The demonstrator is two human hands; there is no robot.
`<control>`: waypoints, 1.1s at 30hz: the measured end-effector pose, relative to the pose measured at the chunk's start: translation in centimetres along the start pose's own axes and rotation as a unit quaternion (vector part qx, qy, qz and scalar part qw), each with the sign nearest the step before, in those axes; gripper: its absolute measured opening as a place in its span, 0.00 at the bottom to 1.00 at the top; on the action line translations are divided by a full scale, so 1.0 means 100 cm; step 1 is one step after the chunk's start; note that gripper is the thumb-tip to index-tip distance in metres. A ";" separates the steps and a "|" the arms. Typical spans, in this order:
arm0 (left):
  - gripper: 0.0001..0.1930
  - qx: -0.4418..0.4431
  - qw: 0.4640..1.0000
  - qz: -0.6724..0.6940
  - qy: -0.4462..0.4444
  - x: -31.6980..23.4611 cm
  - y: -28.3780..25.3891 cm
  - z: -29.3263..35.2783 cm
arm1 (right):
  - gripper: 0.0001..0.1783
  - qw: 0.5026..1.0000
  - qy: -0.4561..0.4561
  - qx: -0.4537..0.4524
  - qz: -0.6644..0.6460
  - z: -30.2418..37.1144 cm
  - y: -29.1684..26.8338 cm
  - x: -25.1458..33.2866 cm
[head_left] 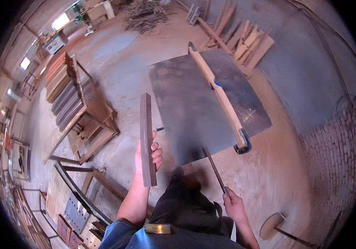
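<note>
My left hand (157,157) is wrapped round a long, slightly curved wooden bar (145,139) with small holes along it, held up in front of me. A short dark bolt-like piece (160,129) shows just beyond my left fingers; whether they touch it I cannot tell. In my right hand (234,204), lower and to the right, is the near end of a thin dark rod (215,172). Its far end blurs against a dark flat sheet (178,108). Lying across that sheet is a long pale wooden bar (223,99) with black end pieces.
To the left stands a wooden rack (97,124) stacked with reddish and grey boards (64,87). Planks (250,45) lean at the upper right. A round disc on a rod (271,226) is low on the right, near a brick wall (335,145). Drilled panels (76,213) lie at the lower left.
</note>
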State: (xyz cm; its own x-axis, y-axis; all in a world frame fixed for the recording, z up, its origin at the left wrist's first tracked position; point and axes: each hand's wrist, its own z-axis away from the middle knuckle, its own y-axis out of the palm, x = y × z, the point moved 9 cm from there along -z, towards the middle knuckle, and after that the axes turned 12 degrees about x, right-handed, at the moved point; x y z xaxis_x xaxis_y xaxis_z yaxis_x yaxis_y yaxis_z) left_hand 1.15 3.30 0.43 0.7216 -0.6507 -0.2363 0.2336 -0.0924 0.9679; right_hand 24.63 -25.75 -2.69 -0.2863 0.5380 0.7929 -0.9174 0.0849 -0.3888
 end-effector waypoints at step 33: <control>0.19 -0.070 0.813 -0.578 0.035 -0.024 -0.009 -0.078 | 0.23 0.985 0.162 -0.032 -0.049 0.004 0.033 0.020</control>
State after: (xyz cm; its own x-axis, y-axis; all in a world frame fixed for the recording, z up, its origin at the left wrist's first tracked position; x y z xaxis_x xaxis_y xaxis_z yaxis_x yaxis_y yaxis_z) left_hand 4.30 10.86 -0.57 0.0024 -0.1457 -0.9893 0.8501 -0.5207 0.0787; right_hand 20.86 -24.72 -2.19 -0.0833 0.7632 0.6407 -0.9140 0.1977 -0.3544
